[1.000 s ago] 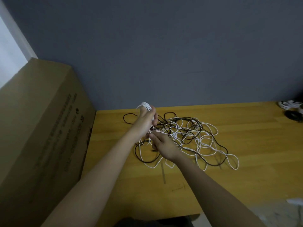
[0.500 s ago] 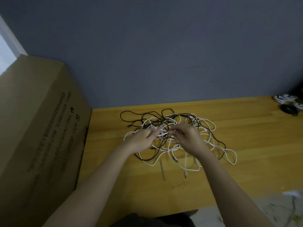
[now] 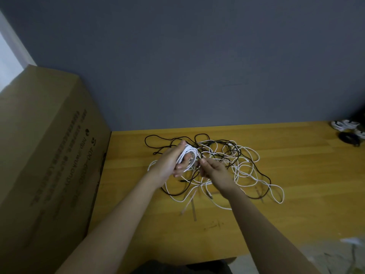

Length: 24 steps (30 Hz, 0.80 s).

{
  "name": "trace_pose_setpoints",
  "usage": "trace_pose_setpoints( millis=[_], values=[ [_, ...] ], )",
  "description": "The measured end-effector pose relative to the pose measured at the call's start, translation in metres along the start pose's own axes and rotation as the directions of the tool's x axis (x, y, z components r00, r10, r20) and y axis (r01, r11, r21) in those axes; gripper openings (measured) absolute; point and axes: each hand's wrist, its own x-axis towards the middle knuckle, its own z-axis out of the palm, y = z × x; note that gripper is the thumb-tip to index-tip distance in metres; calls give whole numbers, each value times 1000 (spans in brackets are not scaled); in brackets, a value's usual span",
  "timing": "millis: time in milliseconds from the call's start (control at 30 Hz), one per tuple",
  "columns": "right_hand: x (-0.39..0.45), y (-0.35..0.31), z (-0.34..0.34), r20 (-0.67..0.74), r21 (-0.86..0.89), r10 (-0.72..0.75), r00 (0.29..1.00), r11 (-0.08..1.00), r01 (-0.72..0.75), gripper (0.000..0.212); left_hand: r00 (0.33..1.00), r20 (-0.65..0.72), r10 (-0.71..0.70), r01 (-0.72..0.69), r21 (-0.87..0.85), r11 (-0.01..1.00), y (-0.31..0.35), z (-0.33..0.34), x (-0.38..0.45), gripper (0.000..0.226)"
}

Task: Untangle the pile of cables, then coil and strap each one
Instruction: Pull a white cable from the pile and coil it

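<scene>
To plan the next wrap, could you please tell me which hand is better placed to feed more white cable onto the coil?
Probably the right hand: it pinches the cable beside the coil, which the left hand holds.

Right hand (image 3: 214, 173) fingers curl out of sight, pinch unclear. Left hand (image 3: 171, 162) covers part of white coil (image 3: 187, 155). Carton (image 3: 45, 155) print blurred, cut off at 9 o'clock. Dark object (image 3: 349, 138) at 3 o'clock unidentifiable.

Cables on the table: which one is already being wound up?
A white cable: several turns are looped around the left hand, lifted off the table. The black cables lie loose in the tangle.
</scene>
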Motion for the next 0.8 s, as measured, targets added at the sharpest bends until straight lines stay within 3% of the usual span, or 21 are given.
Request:
trace_pose_setpoints(
  millis=[167,333,400,500,600,733,800],
  values=[
    [-2,29,22,46,-50,131,990,990,-128,26,996,-88,19,-17,27,999,-8,-8,2,42],
    [2,37,37,91,-287,99,991,955,-69,23,985,-157,70,-57,86,995,-8,-2,4,21],
    [-1,41,38,134,-394,104,986,918,-43,26,978,-168,121,-80,232,969,-9,-2,8,20],
    [-9,40,40,238,-582,67,969,808,87,30,974,-170,153,-44,517,855,-20,-6,19,20],
    [-13,33,43,327,-717,-22,945,646,263,31,975,-155,161,8,744,668,-39,-15,30,23],
    [-16,26,35,383,-736,-171,908,538,412,27,997,-79,-13,76,880,468,-61,-34,31,20],
    [-16,23,29,390,-696,-280,877,534,480,23,990,-59,-127,109,894,434,-71,-40,26,24]
  ],
)
